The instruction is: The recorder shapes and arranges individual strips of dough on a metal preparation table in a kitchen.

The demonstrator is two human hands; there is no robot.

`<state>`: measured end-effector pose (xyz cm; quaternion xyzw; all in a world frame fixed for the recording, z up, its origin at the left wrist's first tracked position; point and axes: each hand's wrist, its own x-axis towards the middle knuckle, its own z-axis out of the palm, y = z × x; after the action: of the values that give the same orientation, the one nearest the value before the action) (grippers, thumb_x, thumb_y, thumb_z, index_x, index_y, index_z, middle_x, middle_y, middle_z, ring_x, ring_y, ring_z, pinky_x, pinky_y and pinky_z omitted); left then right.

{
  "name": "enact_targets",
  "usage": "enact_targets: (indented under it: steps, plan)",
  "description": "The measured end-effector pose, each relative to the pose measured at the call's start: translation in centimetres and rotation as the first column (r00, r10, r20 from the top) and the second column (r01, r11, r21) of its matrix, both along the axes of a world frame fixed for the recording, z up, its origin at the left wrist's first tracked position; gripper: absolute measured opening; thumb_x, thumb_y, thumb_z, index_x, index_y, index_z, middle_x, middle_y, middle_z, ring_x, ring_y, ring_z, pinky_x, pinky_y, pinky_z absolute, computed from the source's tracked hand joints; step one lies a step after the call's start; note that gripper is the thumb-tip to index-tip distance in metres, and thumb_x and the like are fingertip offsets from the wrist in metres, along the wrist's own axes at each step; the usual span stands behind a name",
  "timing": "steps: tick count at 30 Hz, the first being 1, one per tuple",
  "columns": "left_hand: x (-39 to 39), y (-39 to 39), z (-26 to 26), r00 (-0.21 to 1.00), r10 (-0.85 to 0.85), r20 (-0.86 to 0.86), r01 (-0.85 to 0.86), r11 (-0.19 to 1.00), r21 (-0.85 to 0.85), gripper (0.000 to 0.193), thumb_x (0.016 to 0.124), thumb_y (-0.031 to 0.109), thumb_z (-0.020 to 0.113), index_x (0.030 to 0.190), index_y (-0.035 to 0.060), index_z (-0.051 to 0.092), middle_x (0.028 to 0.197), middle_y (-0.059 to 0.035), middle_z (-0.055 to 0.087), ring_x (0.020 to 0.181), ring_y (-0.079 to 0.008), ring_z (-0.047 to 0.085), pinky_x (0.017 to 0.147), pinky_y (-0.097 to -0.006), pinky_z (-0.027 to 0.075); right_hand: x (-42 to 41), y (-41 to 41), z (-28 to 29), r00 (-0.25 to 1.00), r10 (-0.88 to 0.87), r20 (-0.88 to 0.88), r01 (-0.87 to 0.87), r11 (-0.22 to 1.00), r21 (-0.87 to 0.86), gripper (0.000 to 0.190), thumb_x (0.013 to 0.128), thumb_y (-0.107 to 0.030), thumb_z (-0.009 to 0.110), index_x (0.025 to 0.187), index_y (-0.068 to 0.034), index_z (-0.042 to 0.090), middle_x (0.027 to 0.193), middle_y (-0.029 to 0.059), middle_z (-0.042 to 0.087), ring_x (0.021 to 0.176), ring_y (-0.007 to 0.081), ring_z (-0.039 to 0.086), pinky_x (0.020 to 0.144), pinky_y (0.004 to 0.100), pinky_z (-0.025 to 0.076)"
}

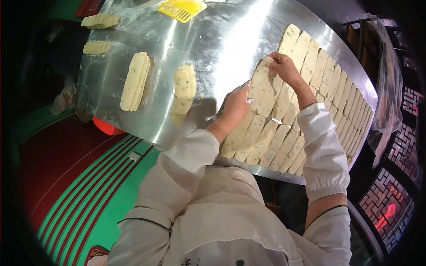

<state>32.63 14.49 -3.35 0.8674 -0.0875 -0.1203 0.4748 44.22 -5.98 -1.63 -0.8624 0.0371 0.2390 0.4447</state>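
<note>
My right hand [284, 68] pinches the far end of a pale dough strip [260, 79] flecked with green, between thumb and fingers. Against the near left side of this strip is my left hand [234, 104], with flour on its fingers; whether it grips the edge or only touches it is hard to see. The strip lies at the left end of a row of similar strips. Another row of dough strips [244, 138] runs nearer to me, and a third group [309, 60] lies beyond my right hand. My right forearm hides part of the rows.
On the floury steel table [203, 40], stacked dough strips [134, 81] and a second stack [183, 88] lie left of my hands. Smaller dough stacks [100, 21] sit by the far left edge. A yellow slotted plastic scraper [183, 9] lies at the back. Clear plastic sheeting [387, 83] hangs at right.
</note>
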Motion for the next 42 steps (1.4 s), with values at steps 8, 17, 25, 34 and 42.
enact_targets:
  steps: [8, 17, 25, 34, 42]
  plan:
    - [-1.4, 0.1, 2.3, 0.997, -0.072, 0.032, 0.063, 0.97, 0.237, 0.056, 0.083, 0.007, 0.069, 0.136, 0.0039, 0.051, 0.114, -0.0129, 0.054, 0.101, -0.0308, 0.056, 0.089, -0.0404, 0.048, -3.3, 3.1, -0.7, 0.803, 0.205, 0.559, 0.095, 0.883, -0.46, 0.045, 0.083, -0.014, 0.072, 0.125, -0.005, 0.057, 0.127, 0.0154, 0.056, 0.112, 0.0335, 0.054, 0.094, 0.0414, 0.047]
    - [-2.1, 7.1, 3.6, 0.963, 0.12, 0.243, -0.137, 0.989, 0.056, 0.034, 0.081, 0.002, 0.069, 0.114, 0.0098, 0.066, 0.111, -0.0099, 0.059, 0.107, -0.0292, 0.056, 0.094, -0.0402, 0.045, -7.7, 7.6, -2.6, 0.801, 0.349, 0.486, 0.114, 0.709, -0.696, 0.058, 0.092, -0.026, 0.063, 0.141, -0.004, 0.043, 0.15, 0.0176, 0.038, 0.143, 0.0344, 0.03, 0.116, 0.049, 0.023]
    - [3.0, 17.9, -0.3, 0.822, 0.568, -0.045, -0.565, 0.823, 0.065, 0.036, 0.082, 0.002, 0.068, 0.117, -0.0013, 0.061, 0.104, -0.013, 0.062, 0.095, -0.0256, 0.062, 0.086, -0.0366, 0.05, -6.6, 21.9, 0.4, 0.922, 0.056, 0.382, -0.031, 0.997, -0.071, 0.026, 0.087, -0.016, 0.069, 0.111, -0.005, 0.068, 0.097, 0.0129, 0.064, 0.087, 0.0304, 0.066, 0.077, 0.0389, 0.052]
    - [3.2, 19.7, -1.5, 0.764, 0.483, -0.428, -0.636, 0.677, -0.37, 0.035, 0.078, 0.001, 0.069, 0.112, -0.0006, 0.064, 0.096, -0.0073, 0.065, 0.083, -0.016, 0.061, 0.078, -0.0304, 0.051, -6.1, 26.5, 0.0, 0.946, 0.028, 0.323, 0.011, 0.993, -0.118, 0.034, 0.081, -0.012, 0.073, 0.111, -0.008, 0.056, 0.1, 0.0124, 0.063, 0.096, 0.0327, 0.062, 0.083, 0.0439, 0.05]
    - [0.6, 21.0, 2.3, 0.915, 0.26, -0.309, -0.349, 0.894, -0.28, 0.041, 0.087, 0.004, 0.062, 0.127, 0.0009, 0.055, 0.114, -0.0063, 0.062, 0.1, -0.0129, 0.057, 0.09, -0.028, 0.047, -7.7, 25.8, 3.7, 0.908, 0.166, 0.385, -0.133, 0.985, -0.112, 0.029, 0.084, -0.012, 0.069, 0.11, -0.007, 0.057, 0.098, 0.0132, 0.064, 0.091, 0.0342, 0.064, 0.08, 0.0442, 0.05]
